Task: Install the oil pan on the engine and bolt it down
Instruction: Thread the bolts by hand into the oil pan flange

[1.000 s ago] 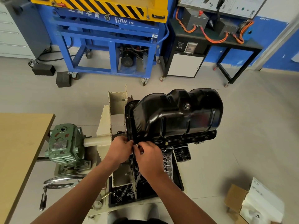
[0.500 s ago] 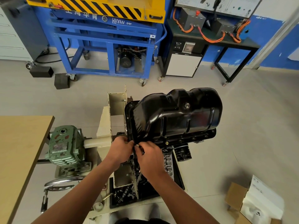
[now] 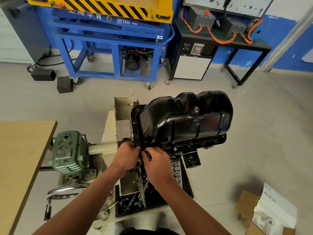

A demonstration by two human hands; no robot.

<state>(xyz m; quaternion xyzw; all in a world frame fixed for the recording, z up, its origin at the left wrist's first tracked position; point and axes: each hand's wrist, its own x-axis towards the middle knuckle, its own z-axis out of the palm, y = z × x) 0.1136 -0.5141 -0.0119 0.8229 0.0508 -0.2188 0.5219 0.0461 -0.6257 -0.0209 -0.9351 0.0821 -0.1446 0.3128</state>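
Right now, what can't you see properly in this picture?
All head view.
Whether the right hand holds a bolt at the oil pan's near corner: hidden by its fingers and the left hand.
The engine below: covered by pan and arms.
Writing on the oil filter: too small.
Cardboard box: cut off by the bottom edge.

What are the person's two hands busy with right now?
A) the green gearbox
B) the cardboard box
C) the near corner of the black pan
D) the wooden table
C: the left hand and right hand meet at the near corner of the pan.
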